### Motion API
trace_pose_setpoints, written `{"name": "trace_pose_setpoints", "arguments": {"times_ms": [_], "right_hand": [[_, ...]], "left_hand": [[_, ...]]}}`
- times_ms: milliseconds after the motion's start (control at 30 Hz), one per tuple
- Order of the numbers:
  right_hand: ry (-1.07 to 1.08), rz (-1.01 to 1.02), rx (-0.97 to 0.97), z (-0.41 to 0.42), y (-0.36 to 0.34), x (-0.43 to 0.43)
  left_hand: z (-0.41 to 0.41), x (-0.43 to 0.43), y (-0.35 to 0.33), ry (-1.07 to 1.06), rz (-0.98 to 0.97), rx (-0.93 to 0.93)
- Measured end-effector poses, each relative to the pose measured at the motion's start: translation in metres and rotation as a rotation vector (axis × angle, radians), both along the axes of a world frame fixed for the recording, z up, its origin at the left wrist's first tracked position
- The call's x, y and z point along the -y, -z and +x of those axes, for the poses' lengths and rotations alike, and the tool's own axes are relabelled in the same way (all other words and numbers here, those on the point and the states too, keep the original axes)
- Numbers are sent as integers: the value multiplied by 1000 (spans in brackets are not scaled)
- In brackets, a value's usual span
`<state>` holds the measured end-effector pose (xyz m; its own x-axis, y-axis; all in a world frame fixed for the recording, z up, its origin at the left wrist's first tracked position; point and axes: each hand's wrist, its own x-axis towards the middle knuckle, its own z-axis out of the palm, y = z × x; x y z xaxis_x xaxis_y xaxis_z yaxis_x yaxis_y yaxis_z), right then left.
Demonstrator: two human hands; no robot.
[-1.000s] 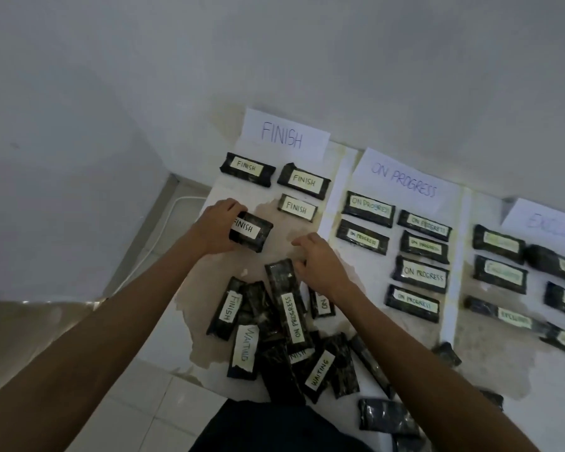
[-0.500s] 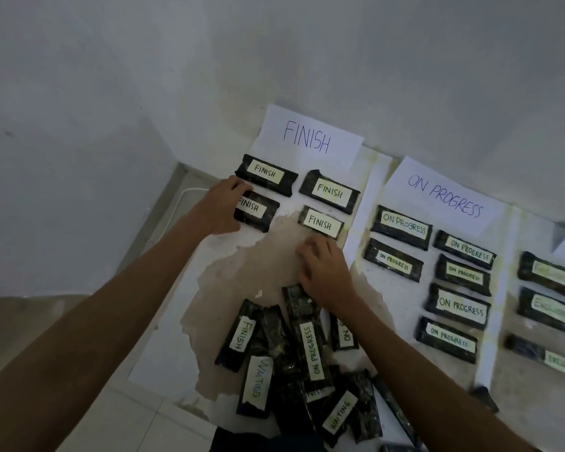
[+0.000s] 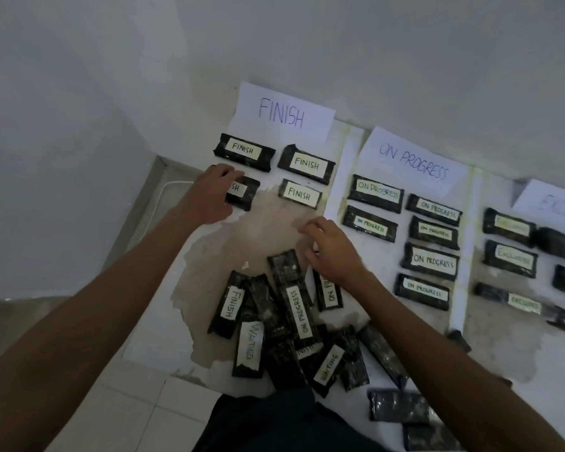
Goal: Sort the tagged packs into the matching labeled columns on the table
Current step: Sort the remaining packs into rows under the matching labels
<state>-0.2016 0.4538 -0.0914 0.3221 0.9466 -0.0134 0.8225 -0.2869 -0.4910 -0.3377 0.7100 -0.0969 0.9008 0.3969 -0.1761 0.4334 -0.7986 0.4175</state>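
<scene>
finish pack (image 3: 244, 192) slid farther up stained table (image 3: 268, 230), left hand (image 3: 214, 195) gripping; right hand (image 3: 331, 252) slack.

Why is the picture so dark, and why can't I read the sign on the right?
Head view: dim bluish light makes the black plastic packs in the near pile look muddy; the white paper sign at the right edge is cut off and faint; the white FINISH paper sign reads clearly.

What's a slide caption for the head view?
Left hand holds FINISH pack below FINISH sign; right hand beside unsorted pile.
</scene>
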Motion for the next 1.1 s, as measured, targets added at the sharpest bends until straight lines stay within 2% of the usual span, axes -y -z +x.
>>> {"name": "trace_pose_setpoints", "arguments": {"times_ms": [67, 233, 333, 467, 700, 833, 900, 1033, 1100], "right_hand": [[39, -14, 6, 1, 0, 20], [207, -9, 50, -3, 3, 77], [320, -20, 72, -13, 11, 112], [387, -82, 82, -25, 21, 143], [395, -74, 56, -31, 29, 160], [423, -34, -8, -26, 28, 167], [525, 41, -207, -25, 21, 167], [870, 116, -778, -27, -5, 158], [946, 166, -913, -26, -10, 156]], "left_hand": [[3, 21, -5, 61, -9, 63], [16, 101, -15, 211, -138, 90], [25, 151, -8, 408, -77, 81], [35, 187, -5, 603, 45, -57], [58, 192, -8, 698, 161, -113], [71, 200, -2, 650, 156, -121], [72, 207, -3, 534, 78, -91], [64, 236, -19, 192, -215, 7], [58, 257, -25, 86, -338, 26]]}}
